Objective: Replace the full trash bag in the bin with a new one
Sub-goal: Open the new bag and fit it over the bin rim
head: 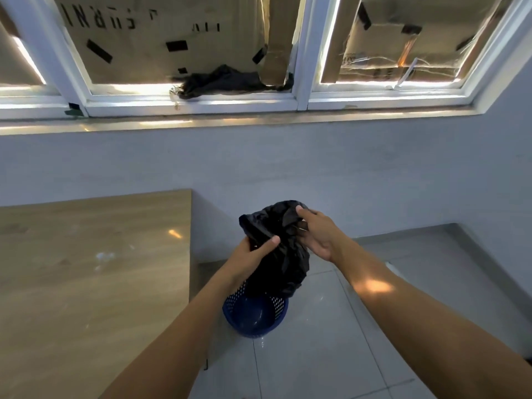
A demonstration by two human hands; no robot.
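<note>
A crumpled black trash bag (280,254) hangs in the air above a small blue perforated bin (254,315) that stands on the tiled floor. My left hand (250,259) grips the bag's left side, thumb over the plastic. My right hand (315,233) pinches the bag's upper right part with its fingertips. The bag's lower end dangles just over the bin's rim and hides part of it. Inside the bin I see a bare blue bottom.
A wooden table (86,283) stands at the left, its edge close to the bin. A grey wall runs behind. A second black bag (227,80) lies on the window sill above. Tiled floor (345,341) stretches to the right.
</note>
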